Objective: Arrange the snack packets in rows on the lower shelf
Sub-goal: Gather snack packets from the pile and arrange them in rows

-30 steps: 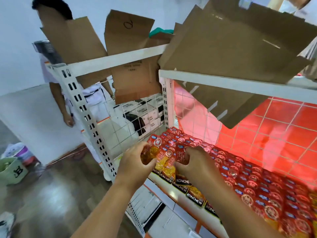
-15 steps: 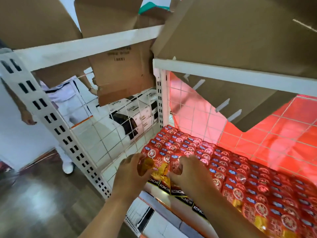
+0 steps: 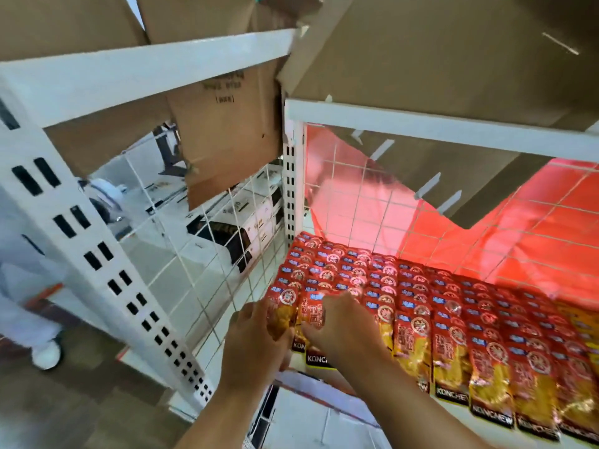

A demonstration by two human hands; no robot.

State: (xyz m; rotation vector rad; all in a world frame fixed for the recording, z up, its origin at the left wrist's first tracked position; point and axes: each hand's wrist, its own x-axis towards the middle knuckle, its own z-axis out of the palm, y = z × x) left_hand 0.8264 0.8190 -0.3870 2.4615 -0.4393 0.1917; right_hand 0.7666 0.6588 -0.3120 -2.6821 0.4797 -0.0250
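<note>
Your left hand (image 3: 256, 338) and right hand (image 3: 337, 328) both grip packets (image 3: 311, 314) at the shelf's (image 3: 324, 388) left front corner, long axes running front-to-back, tops pointing rearward.

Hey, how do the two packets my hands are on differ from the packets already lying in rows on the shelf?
The two packets in the left hand and right hand are gripped at the shelf's front left corner; the rows of packets lie untouched. The two packets show nearly full fronts; the rows overlap, mostly showing red tops. Both share the same red and yellow design.
</note>
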